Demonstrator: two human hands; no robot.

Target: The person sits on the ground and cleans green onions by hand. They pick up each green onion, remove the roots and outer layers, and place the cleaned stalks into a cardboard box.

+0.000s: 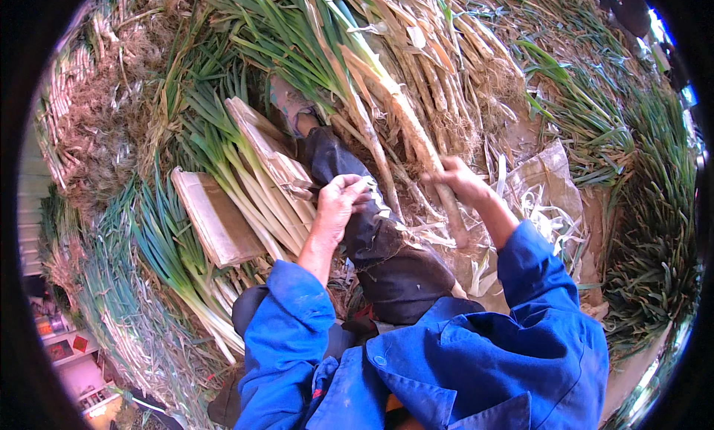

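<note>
My right hand (454, 180) is closed around the lower stem of a long unpeeled leek or large green onion (406, 113), whose green leaves reach up to the top of the view. My left hand (341, 198) is raised over my dark trouser leg, its fingers bent close to the thumb; whether something thin is between them cannot be told. Just left of it, peeled white-stemmed onions (268, 198) lie on a wooden board or flattened carton (279, 162). Unpeeled stalks with dry husks and roots (424, 84) are piled beyond my right hand.
More peeled onions (209, 313) lie beside a folded cardboard piece (220, 218) at left. Large heaps of onions (139, 324) stretch along the left side, and green leaves (652, 224) along the right. Peeled husks (541, 218) lie on a sack (549, 173) by my right arm.
</note>
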